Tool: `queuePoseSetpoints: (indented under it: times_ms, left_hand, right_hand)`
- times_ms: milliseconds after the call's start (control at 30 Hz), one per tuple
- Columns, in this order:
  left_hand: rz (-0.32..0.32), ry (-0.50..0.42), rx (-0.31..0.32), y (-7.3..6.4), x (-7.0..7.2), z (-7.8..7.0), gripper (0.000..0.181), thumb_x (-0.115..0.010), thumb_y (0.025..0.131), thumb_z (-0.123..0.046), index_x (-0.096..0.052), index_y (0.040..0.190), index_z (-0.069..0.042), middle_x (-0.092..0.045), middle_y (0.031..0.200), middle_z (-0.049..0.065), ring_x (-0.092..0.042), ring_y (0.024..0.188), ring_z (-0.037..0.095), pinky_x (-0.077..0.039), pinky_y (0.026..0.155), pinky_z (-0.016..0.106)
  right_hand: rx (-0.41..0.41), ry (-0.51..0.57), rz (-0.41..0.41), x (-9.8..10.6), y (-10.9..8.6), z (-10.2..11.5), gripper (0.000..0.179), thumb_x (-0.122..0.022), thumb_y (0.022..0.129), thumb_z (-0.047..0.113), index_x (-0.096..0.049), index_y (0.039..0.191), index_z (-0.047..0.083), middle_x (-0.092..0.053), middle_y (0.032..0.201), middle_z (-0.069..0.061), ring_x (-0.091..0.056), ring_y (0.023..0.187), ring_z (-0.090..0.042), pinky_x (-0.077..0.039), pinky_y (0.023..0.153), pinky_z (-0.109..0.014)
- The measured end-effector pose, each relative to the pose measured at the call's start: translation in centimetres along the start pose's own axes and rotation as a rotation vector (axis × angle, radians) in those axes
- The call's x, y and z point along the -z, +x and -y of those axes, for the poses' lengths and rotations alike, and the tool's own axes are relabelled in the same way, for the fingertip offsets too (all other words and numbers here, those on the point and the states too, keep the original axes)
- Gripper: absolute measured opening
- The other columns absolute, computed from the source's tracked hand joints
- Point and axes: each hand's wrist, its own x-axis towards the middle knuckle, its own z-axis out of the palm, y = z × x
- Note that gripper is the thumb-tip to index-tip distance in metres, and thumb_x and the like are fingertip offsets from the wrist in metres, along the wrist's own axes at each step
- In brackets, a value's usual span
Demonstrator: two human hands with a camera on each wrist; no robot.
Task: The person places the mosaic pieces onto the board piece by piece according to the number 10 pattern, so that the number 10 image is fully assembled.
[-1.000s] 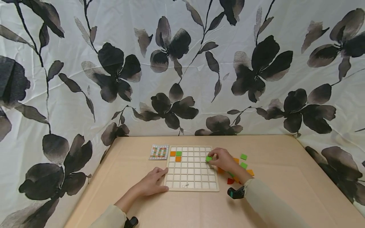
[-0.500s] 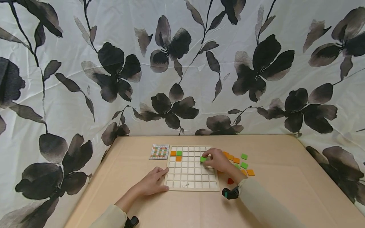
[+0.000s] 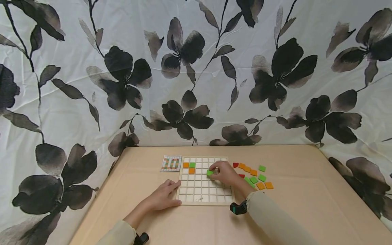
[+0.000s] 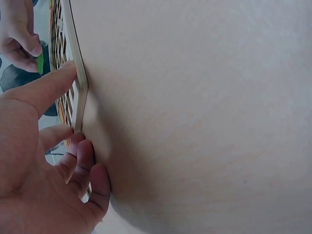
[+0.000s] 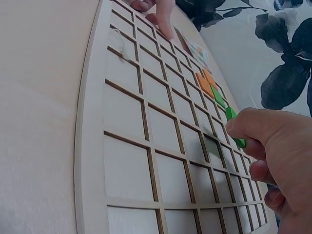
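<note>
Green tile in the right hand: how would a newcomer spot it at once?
On the tan table, find the pale gridded board. Over its far half, the right hand pinches the green tile. Unlike the seated green tile and the loose tiles, it is lifted.

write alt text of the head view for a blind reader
A person's right hand pinches a green tile over a gridded board, while the left hand touches its left edge. Three other tiles fill cells near its top left; loose tiles lie to the right.

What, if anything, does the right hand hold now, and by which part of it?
The right hand pinches a green tile by the side nearest its palm.
</note>
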Motion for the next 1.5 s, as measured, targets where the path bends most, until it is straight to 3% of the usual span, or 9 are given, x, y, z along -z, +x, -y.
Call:
queuePoseSetpoints:
  times_ms: [233, 767, 1500]
  left_hand:
    - [-0.004, 0.001, -0.004, 0.0, 0.1, 0.0, 0.08, -0.072, 0.084, -0.043, -0.039, 0.148, -0.008, -0.046, 0.12, 0.004, -0.042, 0.102, 0.016, -0.038, 0.086, 0.035]
    - [-0.004, 0.0, 0.011, -0.1, 0.1, 0.0, 0.079, -0.072, 0.084, -0.042, -0.04, 0.148, -0.008, -0.047, 0.12, 0.004, -0.043, 0.104, 0.016, -0.039, 0.088, 0.038]
    - [-0.004, 0.009, -0.009, -0.2, 0.0, 0.3, 0.081, -0.072, 0.084, -0.044, -0.039, 0.148, -0.008, -0.046, 0.121, 0.003, -0.042, 0.102, 0.016, -0.038, 0.085, 0.035]
  right_hand:
    - [0.01, -0.004, 0.021, -0.5, 0.3, 0.6, 0.021, -0.076, 0.081, 0.015, -0.074, 0.102, 0.013, -0.067, 0.104, -0.001, -0.052, 0.079, -0.014, -0.047, 0.07, -0.026]
    - [0.079, -0.019, 0.04, -1.8, 0.7, 1.5, 0.02, -0.075, 0.081, 0.013, -0.074, 0.101, 0.012, -0.068, 0.097, 0.0, -0.053, 0.074, -0.011, -0.046, 0.067, -0.023]
    - [0.052, -0.035, 0.043, -4.2, 1.5, 2.4, 0.021, -0.078, 0.08, 0.017, -0.075, 0.1, 0.013, -0.067, 0.094, 0.003, -0.054, 0.08, -0.012, -0.046, 0.071, -0.023]
